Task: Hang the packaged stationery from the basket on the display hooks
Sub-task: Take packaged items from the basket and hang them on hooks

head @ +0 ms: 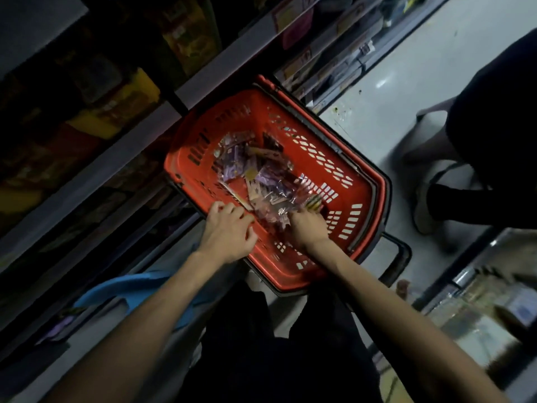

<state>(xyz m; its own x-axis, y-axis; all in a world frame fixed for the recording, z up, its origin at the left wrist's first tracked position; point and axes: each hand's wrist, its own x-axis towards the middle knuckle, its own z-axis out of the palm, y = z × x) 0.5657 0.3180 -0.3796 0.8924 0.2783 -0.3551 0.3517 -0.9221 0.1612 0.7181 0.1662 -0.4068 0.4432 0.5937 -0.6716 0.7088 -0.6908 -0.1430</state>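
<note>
A red shopping basket (345, 158) stands on the floor in front of me. Inside lies a heap of several packaged stationery items (255, 175) in clear purple and pink wrappers. My left hand (229, 231) rests on the basket's near rim, fingers curled at the edge of the heap. My right hand (308, 225) reaches down into the basket and its fingers are closed on packets at the near end of the heap. No display hooks are clearly visible.
Dark shelving (96, 117) with yellow boxes runs along the left. A blue object (128, 289) lies by my left arm. Another person's legs and shoe (427, 210) stand at the right on the pale floor. A low display unit (479, 303) sits at lower right.
</note>
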